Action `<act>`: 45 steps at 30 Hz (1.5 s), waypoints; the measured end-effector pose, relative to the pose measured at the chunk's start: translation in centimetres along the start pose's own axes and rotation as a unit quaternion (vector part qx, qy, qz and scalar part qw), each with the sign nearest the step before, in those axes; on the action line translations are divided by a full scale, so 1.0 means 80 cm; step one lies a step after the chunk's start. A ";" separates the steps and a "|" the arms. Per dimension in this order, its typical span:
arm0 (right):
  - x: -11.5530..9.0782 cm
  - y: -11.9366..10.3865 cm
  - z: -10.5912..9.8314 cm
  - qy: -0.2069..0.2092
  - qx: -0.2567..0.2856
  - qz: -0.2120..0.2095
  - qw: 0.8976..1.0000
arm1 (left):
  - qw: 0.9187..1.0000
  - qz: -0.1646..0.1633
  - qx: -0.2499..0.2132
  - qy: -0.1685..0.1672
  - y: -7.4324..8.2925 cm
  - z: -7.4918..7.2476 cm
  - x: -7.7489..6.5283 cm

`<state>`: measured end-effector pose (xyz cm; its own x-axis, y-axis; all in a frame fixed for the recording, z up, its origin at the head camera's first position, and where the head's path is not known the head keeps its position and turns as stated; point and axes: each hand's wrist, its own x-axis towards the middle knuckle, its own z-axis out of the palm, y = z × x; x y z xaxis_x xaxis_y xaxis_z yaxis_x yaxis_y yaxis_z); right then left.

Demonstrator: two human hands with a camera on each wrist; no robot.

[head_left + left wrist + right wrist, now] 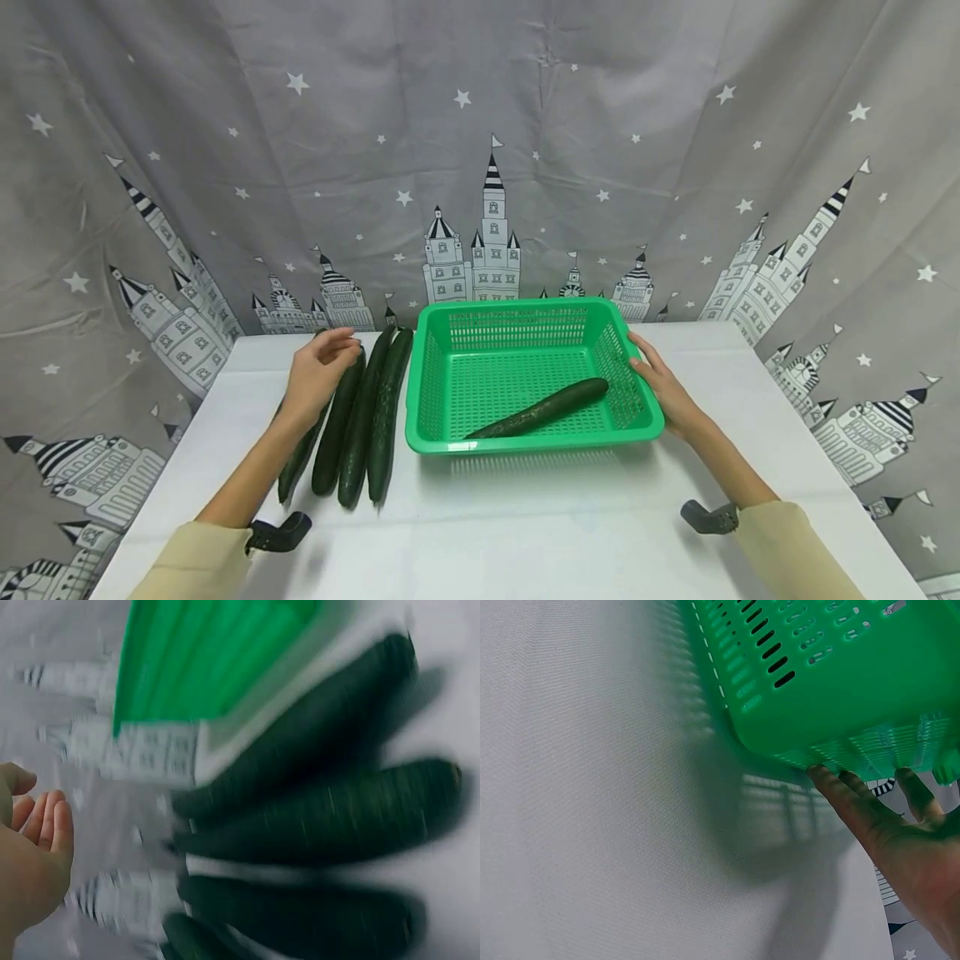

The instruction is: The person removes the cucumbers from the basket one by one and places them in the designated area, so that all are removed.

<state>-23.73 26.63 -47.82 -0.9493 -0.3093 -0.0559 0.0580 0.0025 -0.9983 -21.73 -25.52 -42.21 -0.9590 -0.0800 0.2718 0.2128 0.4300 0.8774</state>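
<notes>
Several dark green cucumbers [360,425] lie side by side on the white table, left of a green plastic basket. Over their far ends hovers my left hand [318,367], its fingers loosely bent and holding nothing; the left wrist view has this hand [37,859] beside the cucumbers [322,814]. Inside the basket [532,446], one cucumber [547,408] lies slantwise along the front. My right hand [667,392] holds the basket's right rim, thumb overlapping the rim. From the right wrist, fingertips of that hand [907,840] touch the outer wall of the basket [840,705].
The white table [525,533] reaches back to a grey curtain [547,108] printed with castles and stars. A black wrist strap mount [279,532] sticks out from the left sleeve, and another mount [708,517] from the right one.
</notes>
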 end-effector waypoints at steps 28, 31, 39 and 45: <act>-0.002 -0.003 0.002 0.003 -0.002 0.009 1.000 | 0.965 0.030 -0.050 -0.256 0.074 0.226 -0.014; -0.002 -0.003 0.002 0.001 -0.004 0.007 1.000 | 0.960 0.027 -0.040 -0.274 0.079 0.236 -0.013; -0.002 -0.001 0.001 -0.004 0.000 0.004 1.000 | 0.942 0.015 0.012 -0.336 0.078 0.259 -0.008; -0.002 -0.001 0.000 0.003 -0.003 0.006 1.000 | 0.926 -0.015 0.037 -0.376 0.078 0.265 -0.010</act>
<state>-23.60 26.67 -47.77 -0.9506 -0.3032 -0.0670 0.0666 0.0116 -0.9977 -23.57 -3.70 -45.38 -0.8289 0.5444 -0.1288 0.1975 0.5002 0.8431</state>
